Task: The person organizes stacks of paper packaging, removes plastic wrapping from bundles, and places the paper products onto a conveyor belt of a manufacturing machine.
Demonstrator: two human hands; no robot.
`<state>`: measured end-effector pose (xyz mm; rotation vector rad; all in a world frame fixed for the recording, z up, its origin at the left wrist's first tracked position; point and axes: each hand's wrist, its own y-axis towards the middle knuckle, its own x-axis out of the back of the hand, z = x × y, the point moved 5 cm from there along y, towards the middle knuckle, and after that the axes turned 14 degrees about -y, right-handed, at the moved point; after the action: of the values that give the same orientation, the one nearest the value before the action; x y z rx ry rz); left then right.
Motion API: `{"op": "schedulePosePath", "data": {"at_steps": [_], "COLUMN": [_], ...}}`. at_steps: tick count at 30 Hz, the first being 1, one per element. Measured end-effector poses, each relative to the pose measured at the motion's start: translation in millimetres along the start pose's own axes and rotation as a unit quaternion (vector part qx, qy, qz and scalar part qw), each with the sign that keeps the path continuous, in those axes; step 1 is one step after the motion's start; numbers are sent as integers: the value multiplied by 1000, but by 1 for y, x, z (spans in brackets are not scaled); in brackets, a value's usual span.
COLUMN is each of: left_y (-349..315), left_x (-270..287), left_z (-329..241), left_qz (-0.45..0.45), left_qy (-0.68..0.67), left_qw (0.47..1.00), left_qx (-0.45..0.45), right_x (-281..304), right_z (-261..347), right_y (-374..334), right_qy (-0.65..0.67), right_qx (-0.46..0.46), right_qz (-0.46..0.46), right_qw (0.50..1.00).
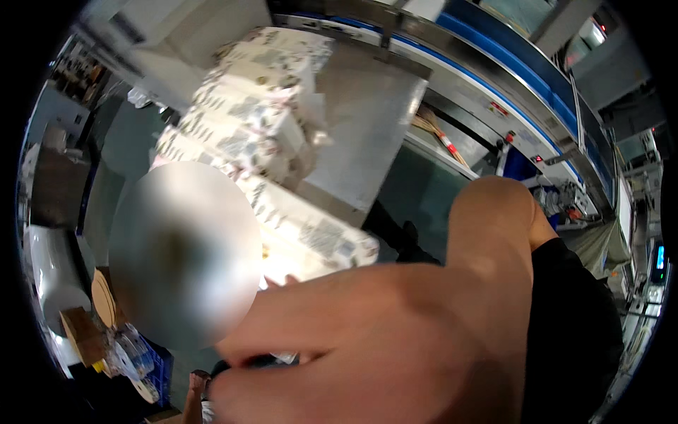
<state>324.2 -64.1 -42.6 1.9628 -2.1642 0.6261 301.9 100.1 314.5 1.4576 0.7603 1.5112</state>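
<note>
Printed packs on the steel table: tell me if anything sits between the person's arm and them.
Nothing visible does. The bent arm fills the lower picture, and its upper edge overlaps the nearest printed pack, which lies tilted off the steel table. The hands themselves cannot be made out.

White printed packages (247, 113) lay stacked at the far left on a metal tabletop (367, 120); one long package (311, 233) reached nearer. A small blue-lit screen (659, 256) glowed at far right.

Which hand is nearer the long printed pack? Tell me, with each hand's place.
Right. The right arm crosses just below the pack, its hand end close beside it; contact is unclear. The left hand is out of view.
</note>
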Motion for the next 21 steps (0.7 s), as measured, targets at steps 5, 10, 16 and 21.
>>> {"op": "schedulePosePath", "data": {"at_steps": [5, 10, 16, 21], "left_y": [-6, -7, 13, 29], "left_x": [-14, -41, -84, -86], "left_z": [-28, -69, -117, -143], "left_qz": [4, -41, -140, -198], "left_qy": [298, 472, 418, 310], "left_qw": [954, 881, 897, 930], "left_qx": [-29, -19, 10, -14], "right_x": [71, 33, -67, -59], "right_z": [-19, -64, -124, -143], "right_y": [-42, -161, -352, -343], "right_qy": [26, 122, 224, 149], "right_qx": [-16, -137, -516, -491], "right_qz": [81, 210, 450, 419], "right_qw": [996, 960, 693, 749]}}
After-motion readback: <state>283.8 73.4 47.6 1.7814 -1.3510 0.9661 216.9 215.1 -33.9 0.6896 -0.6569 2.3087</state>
